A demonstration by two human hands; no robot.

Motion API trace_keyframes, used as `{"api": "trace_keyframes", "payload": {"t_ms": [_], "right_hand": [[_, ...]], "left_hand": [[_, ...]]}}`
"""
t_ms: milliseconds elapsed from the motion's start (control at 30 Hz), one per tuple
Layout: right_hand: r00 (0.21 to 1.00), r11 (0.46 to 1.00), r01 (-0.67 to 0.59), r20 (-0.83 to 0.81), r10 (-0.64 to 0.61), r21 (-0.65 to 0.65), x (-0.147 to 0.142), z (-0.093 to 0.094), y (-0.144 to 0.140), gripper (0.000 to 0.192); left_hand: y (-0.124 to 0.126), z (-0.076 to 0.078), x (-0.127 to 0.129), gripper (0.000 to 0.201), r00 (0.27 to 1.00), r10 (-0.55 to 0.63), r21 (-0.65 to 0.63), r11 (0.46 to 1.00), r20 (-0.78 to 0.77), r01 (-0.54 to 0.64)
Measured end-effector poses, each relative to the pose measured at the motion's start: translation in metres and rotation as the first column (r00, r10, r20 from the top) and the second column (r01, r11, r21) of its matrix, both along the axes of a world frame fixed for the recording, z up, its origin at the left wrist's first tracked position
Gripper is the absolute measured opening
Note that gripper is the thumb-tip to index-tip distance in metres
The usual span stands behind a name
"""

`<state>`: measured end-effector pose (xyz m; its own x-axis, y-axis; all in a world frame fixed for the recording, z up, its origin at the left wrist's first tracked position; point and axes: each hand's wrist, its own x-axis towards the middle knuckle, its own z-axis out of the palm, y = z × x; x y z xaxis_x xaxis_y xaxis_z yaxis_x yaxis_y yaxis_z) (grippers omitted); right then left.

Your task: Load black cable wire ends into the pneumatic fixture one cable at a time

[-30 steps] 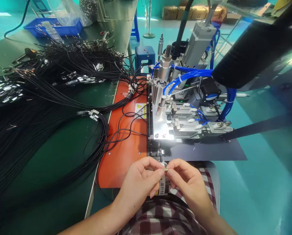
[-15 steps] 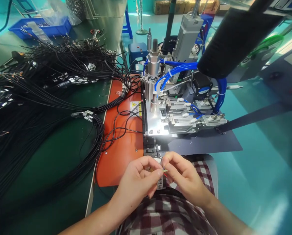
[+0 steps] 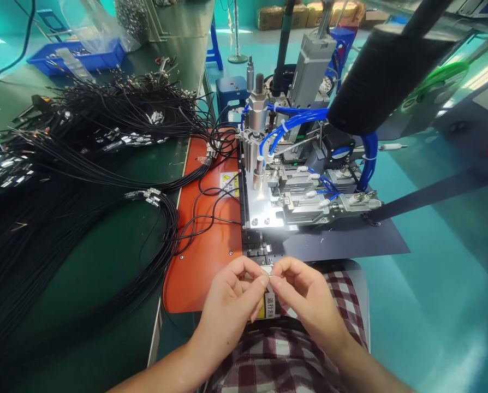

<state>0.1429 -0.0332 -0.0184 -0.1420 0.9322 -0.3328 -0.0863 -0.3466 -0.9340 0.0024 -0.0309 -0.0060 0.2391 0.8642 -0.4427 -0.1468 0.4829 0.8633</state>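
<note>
at ten o'clock in the head view, a pile of black cables [image 3: 125, 109] with bright metal ends lies on the dark green table [image 3: 100, 234]; bundling there looks done, but whether these are finished or waiting i cannot tell. at eight, a looped bundle [image 3: 172, 218] curves along the table's edge. at seven, an orange plate [image 3: 211, 273] carries loose cables.

near six, the left hand [image 3: 231, 295] has its thumb and forefinger pinched narrow on a tiny pale-green strand [image 3: 269, 277], which sits between five and six. at five, the right hand [image 3: 305, 295] pinches the strand from the other side, its thumb and forefinger just as close together. at two stands the machine [image 3: 305, 202], beyond the hands.

i judge the fingerwork on this strand to be under way, not done: both hands have it, and it is outside the machine. what remains cannot be seen.

against half a second ago, the red wire tip below the fingers is out of sight, less of the strand shows, and the bundles look unchanged.
</note>
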Motion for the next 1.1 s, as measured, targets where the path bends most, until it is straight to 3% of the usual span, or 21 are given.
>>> {"api": "trace_keyframes", "payload": {"t_ms": [500,867,1100], "right_hand": [[0.999,1.0,0.008,0.032,-0.008,-0.019,0.0014,0.0065,0.0015,0.023],[0.983,0.994,0.058,-0.169,-0.073,-0.088,-0.0027,0.0002,0.0012,0.024],[0.985,0.993,0.062,-0.155,-0.078,-0.105,-0.0019,-0.0011,-0.0011,0.023]], "left_hand": [[-0.0029,0.0013,0.0023,0.022,1.0,0.026,0.018,1.0,-0.005,-0.025],[-0.0042,-0.0004,0.0032,0.022,0.999,0.049,0.019,0.999,0.012,-0.049],[-0.0052,-0.0029,0.003,0.022,0.999,0.037,0.016,0.999,-0.008,-0.037]]}}
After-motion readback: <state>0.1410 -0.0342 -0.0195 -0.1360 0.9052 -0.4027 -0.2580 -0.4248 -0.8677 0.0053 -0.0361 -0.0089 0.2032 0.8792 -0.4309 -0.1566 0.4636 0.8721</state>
